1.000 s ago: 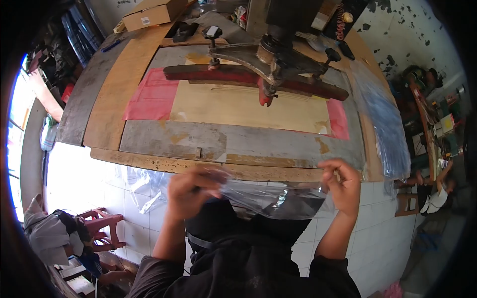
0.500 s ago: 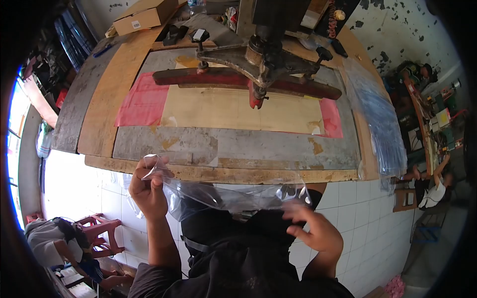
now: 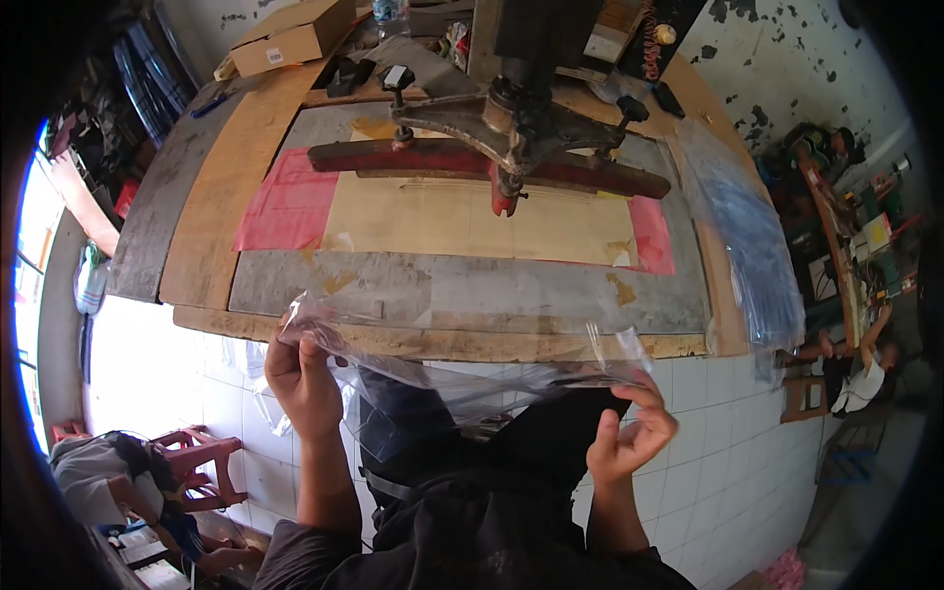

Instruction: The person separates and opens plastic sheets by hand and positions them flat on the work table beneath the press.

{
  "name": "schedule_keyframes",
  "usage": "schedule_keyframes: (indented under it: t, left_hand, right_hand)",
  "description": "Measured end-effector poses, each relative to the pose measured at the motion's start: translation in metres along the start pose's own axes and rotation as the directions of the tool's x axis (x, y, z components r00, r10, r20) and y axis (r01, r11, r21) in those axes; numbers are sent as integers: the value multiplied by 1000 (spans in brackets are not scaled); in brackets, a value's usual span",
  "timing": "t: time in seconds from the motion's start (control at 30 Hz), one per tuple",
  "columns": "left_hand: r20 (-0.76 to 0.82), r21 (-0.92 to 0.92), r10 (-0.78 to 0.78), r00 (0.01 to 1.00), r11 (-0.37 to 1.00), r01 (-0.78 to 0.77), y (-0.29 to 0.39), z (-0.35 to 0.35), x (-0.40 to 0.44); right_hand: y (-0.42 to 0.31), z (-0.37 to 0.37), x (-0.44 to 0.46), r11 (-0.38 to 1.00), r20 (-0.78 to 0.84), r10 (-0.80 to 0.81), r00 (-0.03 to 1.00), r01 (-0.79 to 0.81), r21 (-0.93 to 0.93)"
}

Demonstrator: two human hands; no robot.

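A clear plastic sheet [image 3: 472,383] stretches between my hands in front of the table's near edge. My left hand [image 3: 307,379] pinches its left end between thumb and fingers. At the sheet's right end is my right hand [image 3: 634,428], fingers curled and thumb apart; the fingertips touch or lie behind the plastic, and a grip cannot be made out. Beyond them a press with a red bar [image 3: 442,157] stands over a beige sheet [image 3: 472,226] with pink pieces [image 3: 285,202] at its ends.
A stack of clear plastic [image 3: 752,236] hangs over the table's right side. A cardboard box [image 3: 293,37] sits at the back left. One person [image 3: 108,482] is at lower left beside a red stool [image 3: 202,462]; another person [image 3: 860,383] is at the far right.
Over the last second my left hand has moved left. My right hand dropped away from the sheet's end, then rose back to it. The plastic now spreads wider.
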State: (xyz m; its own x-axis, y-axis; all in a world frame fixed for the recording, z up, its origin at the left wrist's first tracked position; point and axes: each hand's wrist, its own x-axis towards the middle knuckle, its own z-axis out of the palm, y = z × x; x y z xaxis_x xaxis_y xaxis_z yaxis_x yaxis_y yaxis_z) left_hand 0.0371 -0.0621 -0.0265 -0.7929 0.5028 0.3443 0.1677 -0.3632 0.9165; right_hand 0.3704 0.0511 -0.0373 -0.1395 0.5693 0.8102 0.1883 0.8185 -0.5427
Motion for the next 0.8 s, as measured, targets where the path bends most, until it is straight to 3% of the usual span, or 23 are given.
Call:
schedule_keyframes:
  t: [0.07,0.13,0.17,0.23,0.27,0.3,0.33,0.37,0.4,0.47,0.5,0.53,0.57,0.63,0.67,0.73,0.8]
  left_hand:
    - [78,-39,-6,997,999,9,1,-2,2]
    - [55,-116,-31,998,993,37,0,2,4]
    - [54,-118,-29,998,992,36,0,4,4]
    - [34,-111,-61,998,992,65,0,6,3]
    - [33,-112,-59,998,992,62,-2,5,3]
    - [29,-120,-54,998,991,57,-5,4,3]
    - [25,-128,-49,998,990,52,-7,2,3]
    - [24,-127,-46,999,991,49,-10,2,2]
    - [37,-99,-43,998,994,46,-12,1,2]
    - [47,-69,-39,998,997,42,-10,1,2]
    - [116,-124,-33,993,991,47,-5,5,3]
    - [183,-179,-21,983,982,55,-3,8,5]
    - [262,-176,4,965,983,44,-5,9,6]
    - [346,-258,-5,938,961,101,-8,18,1]
    - [372,-291,-21,928,947,138,-8,25,-1]
    - [400,-311,-63,914,929,200,-6,33,-5]
    - [417,-307,53,907,948,85,-11,38,-6]
  right_hand:
    - [-15,-8,11,954,245,81,966,-3,-300]
    - [-20,0,13,931,262,360,895,-327,-161]
    - [-22,2,16,932,262,358,896,-325,-161]
    - [-26,6,22,797,359,476,803,-566,209]
    - [-25,6,25,798,359,474,804,-565,211]
    - [-21,4,28,721,465,388,796,-576,385]
    - [-17,0,30,605,548,280,788,-588,537]
    - [-3,-9,25,339,678,113,727,-669,661]
    - [-5,-9,24,338,678,110,727,-669,662]
    - [-9,-8,22,-282,730,-172,662,-743,607]
    - [-3,2,20,-195,716,-305,628,-777,599]
    - [-5,8,17,-194,715,-308,628,-777,599]
    - [-8,16,15,46,785,-264,560,-806,590]
    - [-17,33,6,278,844,-198,499,-797,536]
    - [-18,45,0,152,853,-39,520,-841,519]
    - [-21,54,1,22,854,115,508,-860,509]
    - [-27,57,18,99,880,21,475,-876,471]
